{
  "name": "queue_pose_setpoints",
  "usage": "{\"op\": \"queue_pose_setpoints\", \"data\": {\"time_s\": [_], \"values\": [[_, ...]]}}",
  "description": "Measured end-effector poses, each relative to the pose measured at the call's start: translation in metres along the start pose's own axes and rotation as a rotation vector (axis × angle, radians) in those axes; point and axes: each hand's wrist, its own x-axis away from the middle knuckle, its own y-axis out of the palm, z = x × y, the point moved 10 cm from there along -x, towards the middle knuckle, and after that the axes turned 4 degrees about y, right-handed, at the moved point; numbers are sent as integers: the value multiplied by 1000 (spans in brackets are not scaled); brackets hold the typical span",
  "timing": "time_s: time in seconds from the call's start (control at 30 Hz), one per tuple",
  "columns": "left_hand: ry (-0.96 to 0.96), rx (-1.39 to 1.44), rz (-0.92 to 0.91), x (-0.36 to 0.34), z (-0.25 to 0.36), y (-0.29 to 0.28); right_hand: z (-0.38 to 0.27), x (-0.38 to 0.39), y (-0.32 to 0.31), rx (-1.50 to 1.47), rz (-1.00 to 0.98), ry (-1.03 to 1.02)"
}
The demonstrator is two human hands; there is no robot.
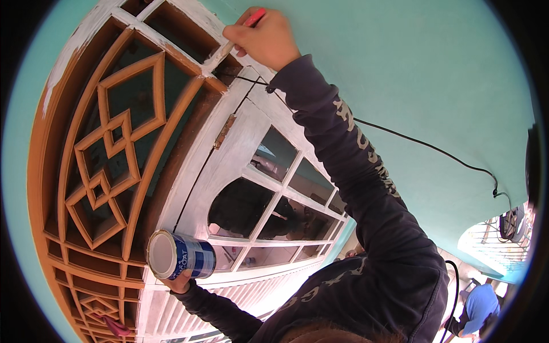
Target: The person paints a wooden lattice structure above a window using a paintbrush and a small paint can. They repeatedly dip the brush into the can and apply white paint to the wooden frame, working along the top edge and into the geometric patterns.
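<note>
Grasping red-handled paintbrush [255, 18] in right hand [266, 39], upper centre of frame; holding bristles at white-streaked wooden bar [173, 49], without clear view of contact. Gripping blue-and-white cylindrical can [194, 256] in left hand [179, 282], lower left, with fingers mostly hidden. Apparently brushing white coat toward brown wooden lattice panel [135, 161], far left. Next, likely needing to stroke along bar, avoiding dark pane [182, 30], keeping can level.

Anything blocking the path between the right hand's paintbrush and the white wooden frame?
Nothing visible: the paintbrush in the right hand appears to meet the white wooden frame. A black cable runs just below, close but not between them.
</note>
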Motion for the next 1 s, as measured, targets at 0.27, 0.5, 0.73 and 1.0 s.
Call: {"op": "queue_pose_setpoints", "data": {"time_s": [0.27,0.5,0.73,1.0], "values": [[8,-12,-26,-1,-2,0,-9,-1,-1,111,26,-120],[2,5,-4,-3,11,12,-16,26,-9,-120,73,-72],[-10,43,1,-8,16,22,31,103,-21,48,161,-57],[-18,37,24,0,4,9,-15,114,-9,83,128,-380]]}}
